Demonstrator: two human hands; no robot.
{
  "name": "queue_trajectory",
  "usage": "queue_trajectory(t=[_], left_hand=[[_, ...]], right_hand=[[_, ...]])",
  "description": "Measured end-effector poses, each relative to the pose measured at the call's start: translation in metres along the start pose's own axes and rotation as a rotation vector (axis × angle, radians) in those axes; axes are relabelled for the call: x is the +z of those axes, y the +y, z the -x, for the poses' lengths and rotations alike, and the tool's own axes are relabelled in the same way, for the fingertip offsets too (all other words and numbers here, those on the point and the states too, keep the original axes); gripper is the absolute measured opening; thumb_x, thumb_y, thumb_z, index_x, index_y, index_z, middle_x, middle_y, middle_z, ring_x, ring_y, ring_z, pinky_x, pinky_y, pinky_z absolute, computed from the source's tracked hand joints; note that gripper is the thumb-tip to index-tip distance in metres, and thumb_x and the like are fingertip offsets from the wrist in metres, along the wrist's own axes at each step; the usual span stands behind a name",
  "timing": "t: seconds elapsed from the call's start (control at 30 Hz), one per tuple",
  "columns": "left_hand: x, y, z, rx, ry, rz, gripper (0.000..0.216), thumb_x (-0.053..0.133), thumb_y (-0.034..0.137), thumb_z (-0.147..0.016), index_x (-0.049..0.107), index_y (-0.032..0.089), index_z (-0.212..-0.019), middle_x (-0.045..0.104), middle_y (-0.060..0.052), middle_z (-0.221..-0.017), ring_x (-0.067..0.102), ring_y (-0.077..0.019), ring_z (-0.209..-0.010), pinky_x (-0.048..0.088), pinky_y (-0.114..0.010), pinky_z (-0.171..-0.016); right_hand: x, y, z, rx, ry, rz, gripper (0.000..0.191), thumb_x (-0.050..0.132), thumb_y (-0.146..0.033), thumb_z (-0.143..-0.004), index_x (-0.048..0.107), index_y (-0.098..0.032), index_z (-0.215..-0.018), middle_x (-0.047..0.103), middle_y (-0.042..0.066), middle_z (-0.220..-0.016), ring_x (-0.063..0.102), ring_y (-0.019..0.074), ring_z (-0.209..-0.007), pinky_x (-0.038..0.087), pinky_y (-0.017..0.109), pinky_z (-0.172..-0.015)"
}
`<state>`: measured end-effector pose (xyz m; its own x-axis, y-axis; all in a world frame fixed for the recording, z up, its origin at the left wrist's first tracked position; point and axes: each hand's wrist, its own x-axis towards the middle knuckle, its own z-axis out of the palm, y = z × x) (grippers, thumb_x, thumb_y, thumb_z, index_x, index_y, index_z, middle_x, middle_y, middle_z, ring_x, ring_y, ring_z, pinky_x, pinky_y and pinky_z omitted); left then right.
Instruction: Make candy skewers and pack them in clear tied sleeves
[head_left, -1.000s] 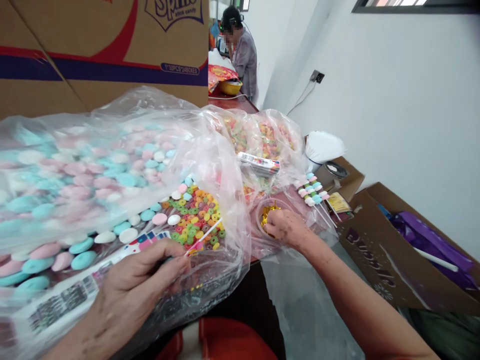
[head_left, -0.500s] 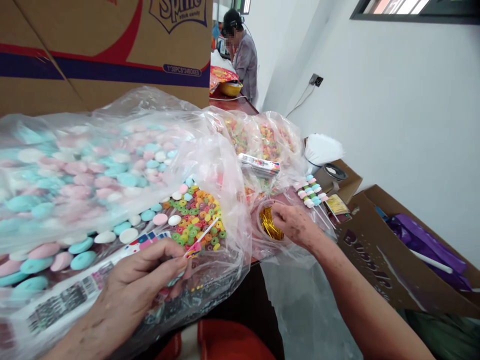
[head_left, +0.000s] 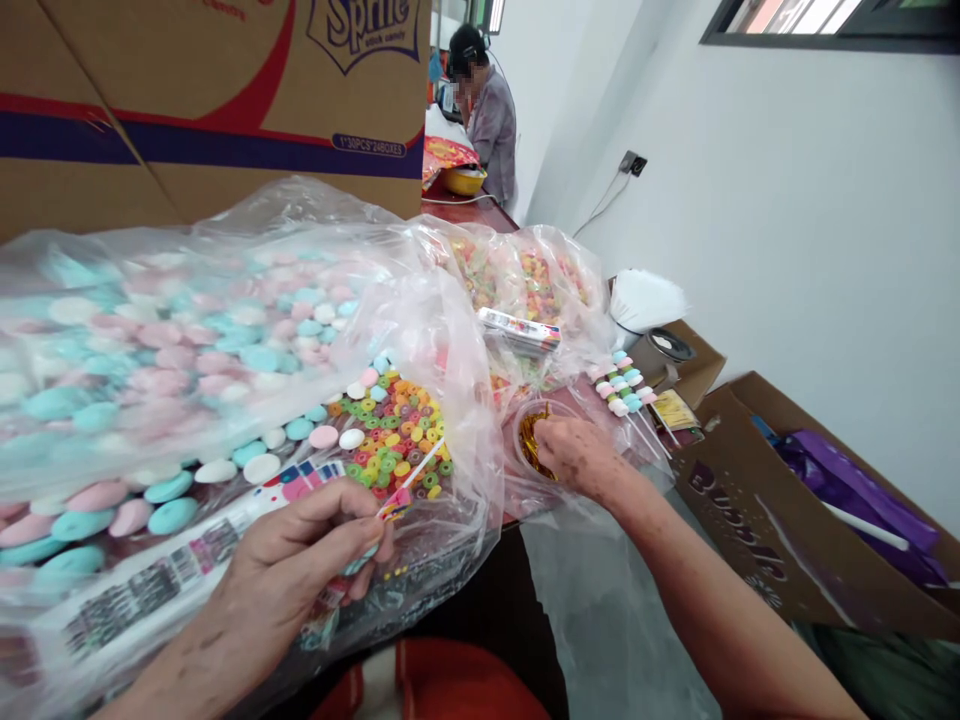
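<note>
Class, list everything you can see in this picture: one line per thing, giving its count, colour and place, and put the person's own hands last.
disc sweets bag: one, clear, pink, blue and white discs, left
ring sweets: many, mixed colours, in a clear bag, centre
stick: one, white and pink, pinched by the left hand
twist ties: a bunch, gold, in a clear cup under the right hand
finished skewers: a few, pastel, right of the cup
cardboard box: one, brown, behind the bags
open carton: one, brown, lower right
other person: one, grey top, far end
left hand: one, bottom centre
right hand: one, fingers in the cup
</note>
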<state>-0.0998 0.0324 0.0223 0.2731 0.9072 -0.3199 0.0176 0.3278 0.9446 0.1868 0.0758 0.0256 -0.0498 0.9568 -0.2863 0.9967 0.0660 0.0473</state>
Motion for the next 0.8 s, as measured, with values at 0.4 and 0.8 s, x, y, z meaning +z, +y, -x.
queue_trajectory(t=[0.4,0.8], left_hand=[[-0.002,-0.001,-0.002,-0.045,-0.022,-0.032,0.028,0.071,0.042,-0.076,0.062,0.018,-0.065,0.065,0.001,-0.061,0.05,-0.0103,-0.047,0.033,-0.019,-0.043],[-0.001,-0.003,0.0,0.001,-0.029,0.011,0.023,0.07,0.036,-0.079,0.064,0.018,-0.066,0.067,0.002,-0.063,0.051,-0.009,-0.048,0.034,-0.018,-0.045]], right_hand=[[-0.022,0.012,0.012,0.003,0.036,-0.001,0.029,0.042,-0.018,-0.095,0.07,-0.021,-0.087,0.072,0.005,-0.085,0.063,0.0173,-0.079,0.032,0.026,-0.063],[-0.012,0.015,0.013,0.105,0.185,-0.008,0.025,0.041,-0.02,-0.094,0.066,-0.02,-0.099,0.073,0.008,-0.09,0.064,0.02,-0.078,0.032,0.027,-0.06]])
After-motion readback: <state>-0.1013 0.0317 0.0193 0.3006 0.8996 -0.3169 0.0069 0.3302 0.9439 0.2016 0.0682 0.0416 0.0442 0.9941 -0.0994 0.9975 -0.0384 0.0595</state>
